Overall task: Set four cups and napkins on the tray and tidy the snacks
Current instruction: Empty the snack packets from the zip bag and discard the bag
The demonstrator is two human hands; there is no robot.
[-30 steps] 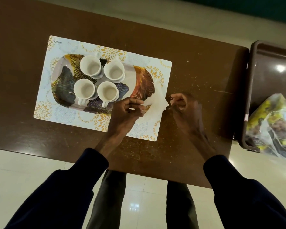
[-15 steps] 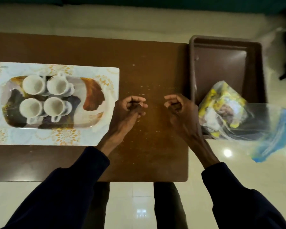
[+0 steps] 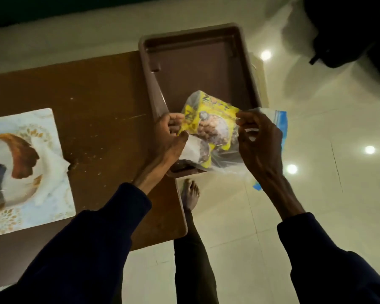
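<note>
Both hands are working the snacks now. Left hand [image 3: 170, 137] is pinching the left edge of the yellow printed snack packet [image 3: 208, 126], thumb over fingers, closed on the wrapper. Right hand [image 3: 258, 141] is closing fingertips on the packet's opposite top corner, together with the clear plastic zip bag with the blue seal strip [image 3: 280, 119] that is trailing out past that grip. Whether the right hand has the packet, the bag film, or both is hard to tell through the glare.

The packet is hanging between the two grips, lifted over the near end of the brown rectangular plastic tray [image 3: 198, 47]; beyond the hands the tray floor is lying bare. A second packet seems to be sitting below the grip inside the clear film, unclear.

Off to the left of the left hand, on the brown wooden table [image 3: 92, 93], the leaf-patterned oval serving tray [image 3: 20, 154] is sitting on its pale patterned placemat [image 3: 37, 213], with white paper napkins [image 3: 51, 165] at its near end. Cups are mostly out of frame; only white slivers are showing.

Judgement: the cup-and-napkin part is looking finished or nearly so; snack tidying is just beginning, with bagging or sealing left.
</note>
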